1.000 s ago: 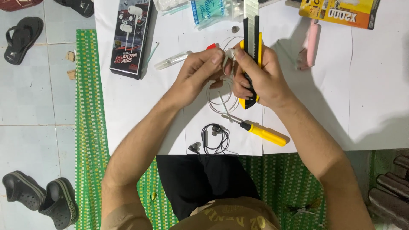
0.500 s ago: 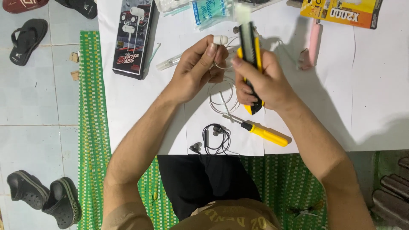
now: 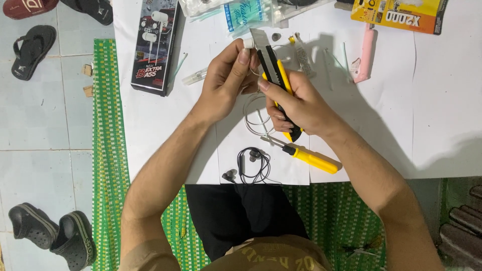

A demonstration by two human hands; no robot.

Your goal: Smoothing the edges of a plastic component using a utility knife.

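head view: screwdriver (image 3: 310, 158) and black earphones (image 3: 251, 167) lie below both hands.

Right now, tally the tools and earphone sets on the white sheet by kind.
Utility knife, in the right hand: 1
Screwdriver: 1
White earphone, in the left hand: 1
Black earphones: 1
Boxed earphones: 1
Total: 5

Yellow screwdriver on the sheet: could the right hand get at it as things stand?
Probably not yet. The yellow screwdriver lies uncovered just beneath the right hand, but that hand's grip is full with the yellow-and-black utility knife, which it would have to put down.
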